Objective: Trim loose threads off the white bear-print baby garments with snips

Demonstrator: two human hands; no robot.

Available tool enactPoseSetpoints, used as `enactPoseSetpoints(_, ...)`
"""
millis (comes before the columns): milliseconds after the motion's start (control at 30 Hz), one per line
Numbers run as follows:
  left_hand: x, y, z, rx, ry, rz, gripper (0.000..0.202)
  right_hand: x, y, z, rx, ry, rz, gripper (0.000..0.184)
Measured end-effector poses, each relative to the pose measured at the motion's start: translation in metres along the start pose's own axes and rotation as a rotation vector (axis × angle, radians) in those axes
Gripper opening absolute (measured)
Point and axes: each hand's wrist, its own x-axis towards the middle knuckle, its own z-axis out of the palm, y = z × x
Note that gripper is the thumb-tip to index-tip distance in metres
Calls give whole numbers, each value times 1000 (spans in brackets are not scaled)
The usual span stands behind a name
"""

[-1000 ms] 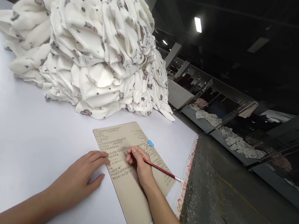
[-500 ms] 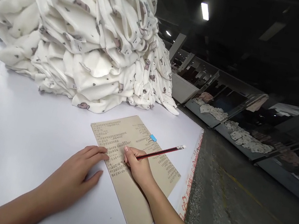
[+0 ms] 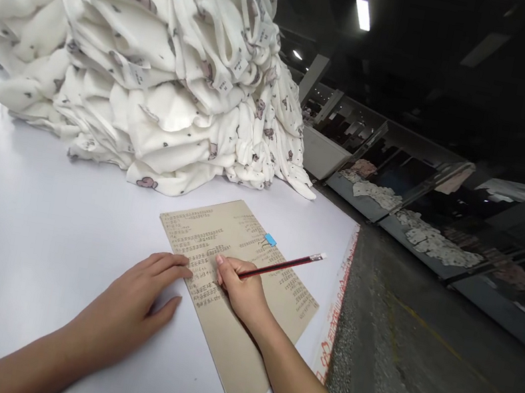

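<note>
We pinched the pencil (image 3: 280,267) in our right hand (image 3: 238,290) while our flat, open left hand (image 3: 133,312) touched the paper's (image 3: 236,348) edge near the table (image 3: 33,230) edge.

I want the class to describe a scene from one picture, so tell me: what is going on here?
A person is writing at a white table. The right hand holds a red pencil in a writing grip, its tip down on a tan sheet covered in lines of text, with a blue clip at its edge. The left hand lies flat on the table, fingertips at the sheet's edge. A big pile of white printed garments sits behind the sheet.
</note>
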Motion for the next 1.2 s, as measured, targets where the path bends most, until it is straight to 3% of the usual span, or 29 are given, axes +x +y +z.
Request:
enactPoseSetpoints(667, 1, 0, 1, -22, 19, 6, 32, -2, 0, -1, 47, -6, -30, 48)
enactPoseSetpoints(867, 0, 0, 1, -38, 25, 2, 32, 2, 1, -5, 106, 128, -75, 17)
enactPoseSetpoints(1100, -2, -2, 1, -58, 25, -24, 30, 2, 8, -7, -248, 354, -64, 29)
enactPoseSetpoints(1200, 2, 2, -3, -49, 29, -22, 30, -1, 3, -6, -470, 407, -39, 22)
